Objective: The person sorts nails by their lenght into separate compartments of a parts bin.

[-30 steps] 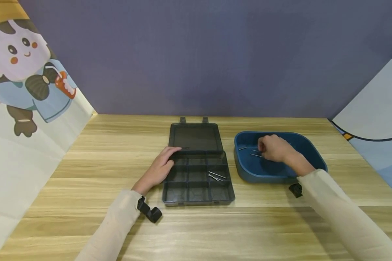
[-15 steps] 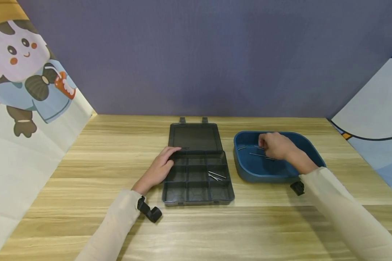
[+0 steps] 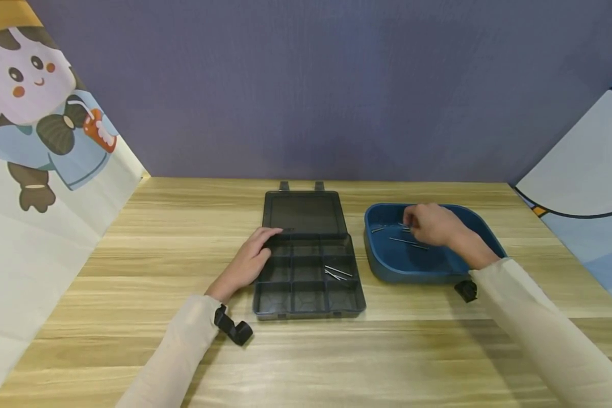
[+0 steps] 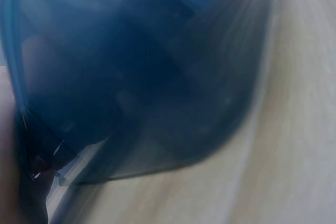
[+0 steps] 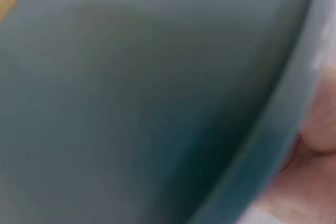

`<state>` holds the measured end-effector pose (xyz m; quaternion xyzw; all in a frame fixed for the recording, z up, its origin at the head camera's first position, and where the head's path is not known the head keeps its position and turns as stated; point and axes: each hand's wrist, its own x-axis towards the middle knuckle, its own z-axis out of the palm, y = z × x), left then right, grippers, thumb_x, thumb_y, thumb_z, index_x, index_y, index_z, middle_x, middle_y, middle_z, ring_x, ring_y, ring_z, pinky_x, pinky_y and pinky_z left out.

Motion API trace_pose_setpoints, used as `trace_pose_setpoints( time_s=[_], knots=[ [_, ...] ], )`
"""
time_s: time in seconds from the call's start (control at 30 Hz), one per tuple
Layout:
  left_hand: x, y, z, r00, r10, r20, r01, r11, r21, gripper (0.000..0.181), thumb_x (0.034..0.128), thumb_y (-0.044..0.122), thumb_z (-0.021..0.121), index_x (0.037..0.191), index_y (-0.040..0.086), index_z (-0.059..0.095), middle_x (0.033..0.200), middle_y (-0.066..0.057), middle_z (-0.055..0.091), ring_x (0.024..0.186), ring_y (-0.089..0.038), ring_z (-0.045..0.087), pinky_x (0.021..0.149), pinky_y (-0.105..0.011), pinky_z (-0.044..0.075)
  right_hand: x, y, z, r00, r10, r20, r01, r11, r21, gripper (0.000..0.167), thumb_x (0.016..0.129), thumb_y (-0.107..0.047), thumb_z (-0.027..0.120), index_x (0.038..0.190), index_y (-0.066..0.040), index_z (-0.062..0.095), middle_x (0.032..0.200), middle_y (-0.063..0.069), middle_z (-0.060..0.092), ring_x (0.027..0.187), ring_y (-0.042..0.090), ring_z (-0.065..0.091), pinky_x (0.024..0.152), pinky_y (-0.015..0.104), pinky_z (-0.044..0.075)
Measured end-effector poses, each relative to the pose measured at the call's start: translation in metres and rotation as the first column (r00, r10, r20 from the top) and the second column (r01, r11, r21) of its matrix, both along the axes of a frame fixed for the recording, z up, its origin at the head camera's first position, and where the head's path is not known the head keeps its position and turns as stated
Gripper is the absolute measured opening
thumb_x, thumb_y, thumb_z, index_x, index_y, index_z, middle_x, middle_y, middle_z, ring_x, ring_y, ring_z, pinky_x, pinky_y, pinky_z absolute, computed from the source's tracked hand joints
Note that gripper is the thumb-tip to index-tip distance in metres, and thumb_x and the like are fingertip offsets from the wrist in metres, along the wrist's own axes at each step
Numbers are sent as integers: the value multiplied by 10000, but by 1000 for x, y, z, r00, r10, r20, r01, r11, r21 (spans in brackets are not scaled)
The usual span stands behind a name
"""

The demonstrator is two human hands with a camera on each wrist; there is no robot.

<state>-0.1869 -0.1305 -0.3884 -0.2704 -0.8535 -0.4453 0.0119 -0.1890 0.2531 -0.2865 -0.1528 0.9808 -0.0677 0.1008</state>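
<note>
In the head view, a dark see-through organizer box (image 3: 308,294) lies with its lid (image 3: 304,209) folded back. Several thin silvery metal pins (image 3: 339,271) lie in its middle-right compartment. My left hand (image 3: 245,262) rests on the box's left side, fingertips by the hinge line. A blue tray (image 3: 387,271) stands to the right with more thin metal pins (image 3: 409,243) on its floor. My right hand (image 3: 430,224) reaches into the tray, fingers bent downward near small pins at its far side. Whether a pin is between the fingertips is hidden.
All of it stands on a wood-grain table (image 3: 306,362). A purple-grey panel (image 3: 326,90) rises behind. Cartoon-printed sheets stand at the left (image 3: 46,141) and the right. Black straps (image 3: 232,326) are on the wrists. Both wrist views are blurred close-ups of container walls.
My right hand has shifted slightly toward the far side of the tray; a long pin that was partly hidden under it now lies in view. My left hand stays put.
</note>
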Motion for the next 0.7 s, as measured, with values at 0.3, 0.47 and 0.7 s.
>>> trace_pose_setpoints(
  time_s=[0.3, 0.47, 0.7],
  knots=[
    [0, 0, 0, 1000, 6, 2, -6, 1000, -6, 476, 908, -1, 389, 1376, 14, 474, 1356, -169, 478, 1282, -325, 441, 1059, -518, 345, 2, -1, 6, 1000, -15, -13, 15, 1000, -18, 108, 803, 23, 588, 891, -24, 630, 716, 39, 564, 569, 157, 437, 571, 307, 369],
    [0, 0, -1, 1000, 9, 6, -9, 1000, -3, 479, 906, -1, 388, 1377, 15, 473, 1354, -168, 478, 1284, -326, 439, 1061, -518, 342, 3, -2, 10, 1000, -5, -24, 4, 999, -44, 94, 788, 40, 587, 849, -26, 612, 697, 37, 545, 560, 155, 418, 576, 313, 360],
    [-2, 0, -2, 1000, 8, -4, -8, 1000, 2, 484, 896, -16, 394, 1373, 9, 475, 1345, -170, 484, 1275, -326, 447, 1055, -517, 348, 8, -5, 14, 999, 7, -39, -10, 998, -65, 119, 762, 53, 587, 810, -55, 605, 687, 25, 536, 562, 153, 418, 580, 310, 360]
  ],
)
